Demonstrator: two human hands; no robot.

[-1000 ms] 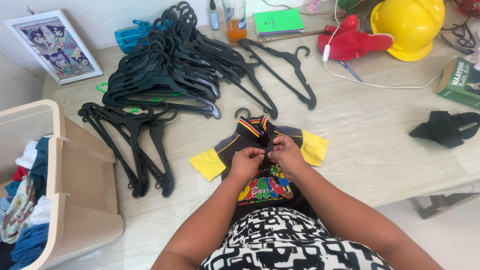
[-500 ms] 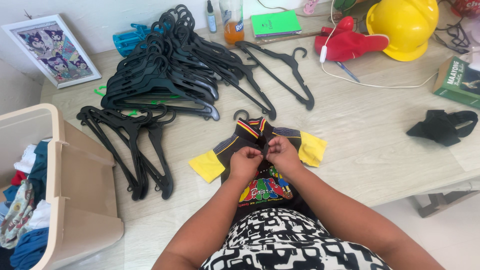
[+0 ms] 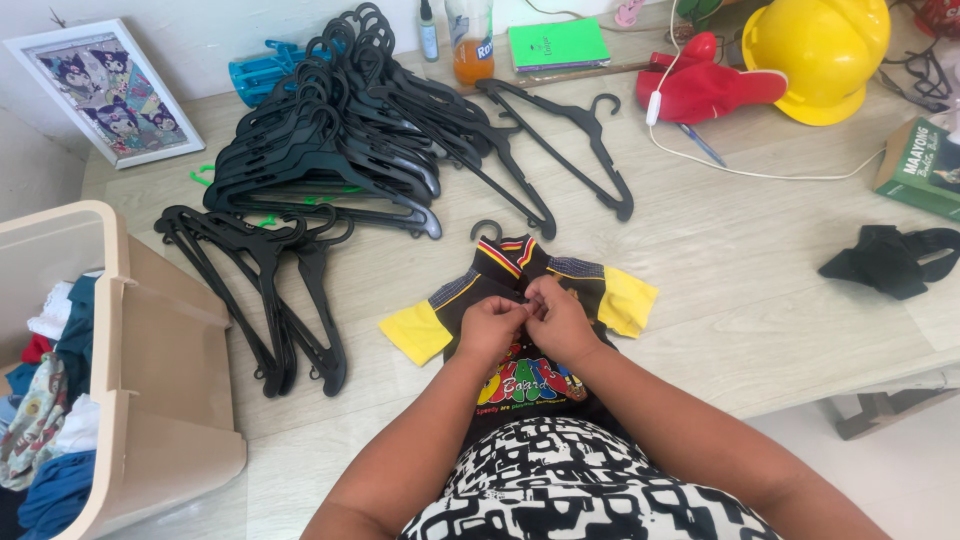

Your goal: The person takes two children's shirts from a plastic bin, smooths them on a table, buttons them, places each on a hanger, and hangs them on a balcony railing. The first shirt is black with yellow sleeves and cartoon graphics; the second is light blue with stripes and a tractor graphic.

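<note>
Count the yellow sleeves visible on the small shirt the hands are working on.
2. One yellow sleeve lies beside the left hand; the other lies beside the right hand. Both hands pinch the shirt front below its collar.

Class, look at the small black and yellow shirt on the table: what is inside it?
A black hanger hook pokes out above the collar of the shirt, so a hanger is inside. Its body is covered by cloth. Both the left hand and right hand pinch the placket.

Black hangers (image 3: pixel 330 140), yellow helmet (image 3: pixel 815 50), framed picture (image 3: pixel 105 90), perhaps a drink bottle (image 3: pixel 470 40), beige basket (image 3: pixel 150 370)
</note>
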